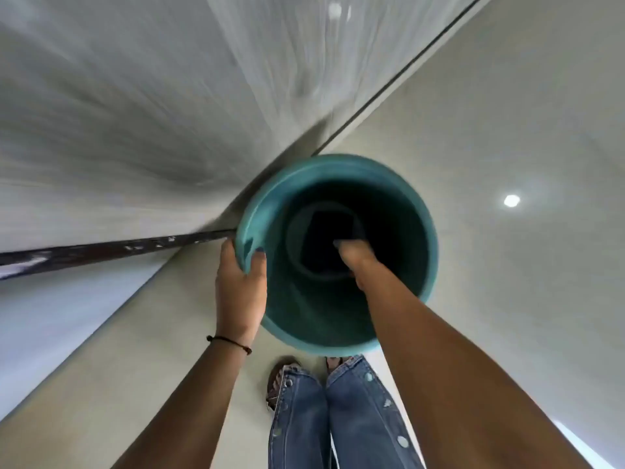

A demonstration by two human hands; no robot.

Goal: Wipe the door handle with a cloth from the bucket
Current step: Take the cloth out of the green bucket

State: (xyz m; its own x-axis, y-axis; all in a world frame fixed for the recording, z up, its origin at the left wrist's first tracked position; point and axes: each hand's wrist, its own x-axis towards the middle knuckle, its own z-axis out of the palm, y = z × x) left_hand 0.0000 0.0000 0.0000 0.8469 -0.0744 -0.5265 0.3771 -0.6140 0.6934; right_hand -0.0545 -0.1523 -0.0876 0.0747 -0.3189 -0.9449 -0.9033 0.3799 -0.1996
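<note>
A teal bucket stands on the floor in the middle of the head view, seen from straight above. My left hand grips its near-left rim, thumb inside. My right hand reaches deep into the bucket, fingers down on a dark cloth lying at the bottom. The picture is blurred, so I cannot tell whether the fingers have closed on the cloth. No door handle is in view.
A pale door or wall surface rises at the upper left, with a dark strip along its foot. Glossy light floor tiles spread to the right. My jeans and sandalled feet stand just behind the bucket.
</note>
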